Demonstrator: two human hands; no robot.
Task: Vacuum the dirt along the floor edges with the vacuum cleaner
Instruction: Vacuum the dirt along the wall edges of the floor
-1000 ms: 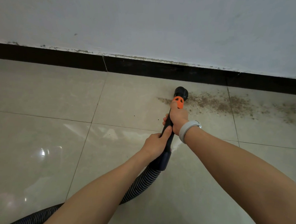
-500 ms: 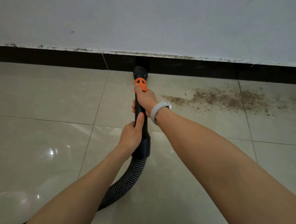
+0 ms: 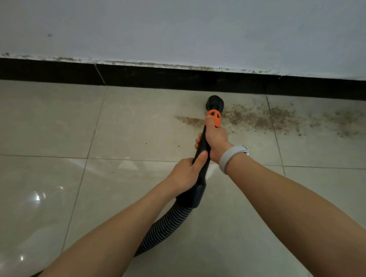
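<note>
A black vacuum wand (image 3: pixel 202 152) with an orange collar (image 3: pixel 214 117) and a round black nozzle (image 3: pixel 215 102) points at the floor near the black skirting board (image 3: pixel 181 79). My right hand (image 3: pixel 215 138), with a grey wristband, grips the wand just below the orange collar. My left hand (image 3: pixel 186 172) grips it lower down, thumb along the tube. A ribbed black hose (image 3: pixel 162 228) curves back toward me. Brown dirt (image 3: pixel 261 119) lies on the tiles, spreading right from the nozzle, with a thin streak (image 3: pixel 189 120) to its left.
Glossy beige floor tiles (image 3: pixel 51 121) stretch left and toward me. A pale grey wall (image 3: pixel 183 26) rises above the skirting, with a grimy line along its lower edge. More scattered dirt (image 3: pixel 344 123) lies at the far right.
The nozzle swung left along the skirting half a second ago and has now come back right to the left end of the dirt patch. Both hands kept their hold.
</note>
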